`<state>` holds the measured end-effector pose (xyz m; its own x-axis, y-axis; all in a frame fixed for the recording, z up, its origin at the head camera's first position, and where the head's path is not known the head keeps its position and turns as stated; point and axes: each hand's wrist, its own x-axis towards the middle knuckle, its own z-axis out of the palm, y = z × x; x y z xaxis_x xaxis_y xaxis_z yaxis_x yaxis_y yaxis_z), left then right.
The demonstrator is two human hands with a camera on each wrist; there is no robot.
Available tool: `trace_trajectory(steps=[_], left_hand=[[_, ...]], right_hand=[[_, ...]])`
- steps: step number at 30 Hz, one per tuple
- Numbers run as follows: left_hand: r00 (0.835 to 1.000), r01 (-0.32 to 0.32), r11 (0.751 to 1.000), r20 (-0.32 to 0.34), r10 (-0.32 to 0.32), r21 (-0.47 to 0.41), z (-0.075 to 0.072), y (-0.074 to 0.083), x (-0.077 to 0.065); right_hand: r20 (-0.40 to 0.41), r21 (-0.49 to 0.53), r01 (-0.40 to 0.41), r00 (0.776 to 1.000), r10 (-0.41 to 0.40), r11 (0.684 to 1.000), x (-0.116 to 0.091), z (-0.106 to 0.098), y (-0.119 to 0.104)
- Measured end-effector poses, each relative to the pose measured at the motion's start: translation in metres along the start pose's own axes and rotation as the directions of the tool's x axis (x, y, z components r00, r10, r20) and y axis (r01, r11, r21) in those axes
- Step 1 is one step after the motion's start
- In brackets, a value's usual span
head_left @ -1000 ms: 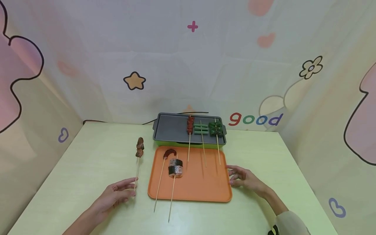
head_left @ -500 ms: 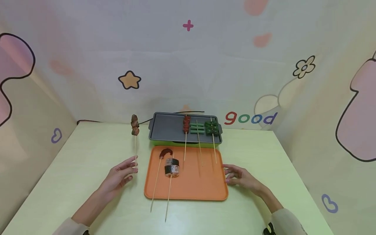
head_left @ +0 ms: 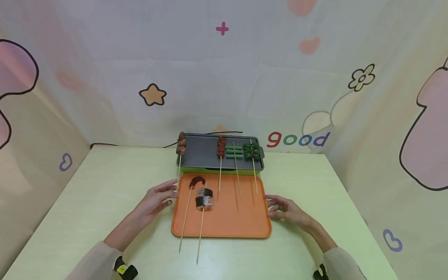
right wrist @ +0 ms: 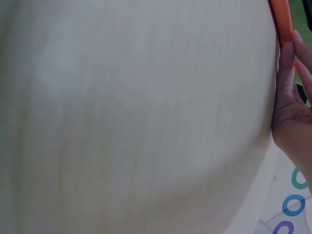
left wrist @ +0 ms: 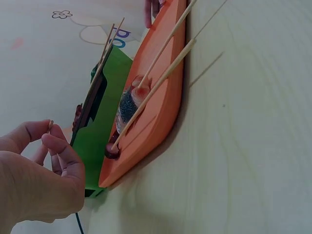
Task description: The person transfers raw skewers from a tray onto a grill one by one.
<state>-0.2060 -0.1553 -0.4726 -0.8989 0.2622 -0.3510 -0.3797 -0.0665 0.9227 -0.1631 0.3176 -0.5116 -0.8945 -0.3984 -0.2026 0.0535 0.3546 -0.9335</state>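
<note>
In the head view my left hand [head_left: 159, 200] pinches the lower stick of a brown meat skewer [head_left: 181, 143] between thumb and fingertips. The meat overlaps the left end of the grey grill plate [head_left: 201, 151]. Seen from the left wrist, the left hand [left wrist: 46, 173] has the stick's tip [left wrist: 50, 126] between its fingers. My right hand [head_left: 288, 212] rests its relaxed fingertips and thumb against the right edge of the orange tray [head_left: 241, 225]. A curled dark-red skewer [head_left: 197, 181] and a black-and-white roll skewer [head_left: 204, 199] lie on the tray, their sticks extending past its front edge.
On the grill's right half lie a red meat skewer [head_left: 221, 147], a green bean-like skewer [head_left: 230, 153] and a dark green leafy skewer [head_left: 252, 151], sticks overhanging the tray. A black cable [head_left: 105, 144] runs behind. A printed curtain [head_left: 189, 77] surrounds the table [head_left: 105, 186].
My left hand has carried the meat skewer forward and then right, from beside the tray to the grill's left end. The right hand stays at the tray's edge.
</note>
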Motion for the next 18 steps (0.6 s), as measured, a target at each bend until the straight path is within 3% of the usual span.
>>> trace_trajectory(steps=[8,18], left_hand=[[0.999,0.031,1.0,-0.005,-0.031,-0.001,0.007,0.0016,0.0092],[0.998,0.054,0.999,-0.013,-0.054,0.005,0.0096,-0.001,0.0088]], right_hand=[[0.006,0.008,0.016,1.0,-0.017,1.0,0.0003,-0.0002,-0.0016],[-0.004,0.013,-0.009,1.0,0.009,1.0,-0.0013,0.0013,-0.0022]])
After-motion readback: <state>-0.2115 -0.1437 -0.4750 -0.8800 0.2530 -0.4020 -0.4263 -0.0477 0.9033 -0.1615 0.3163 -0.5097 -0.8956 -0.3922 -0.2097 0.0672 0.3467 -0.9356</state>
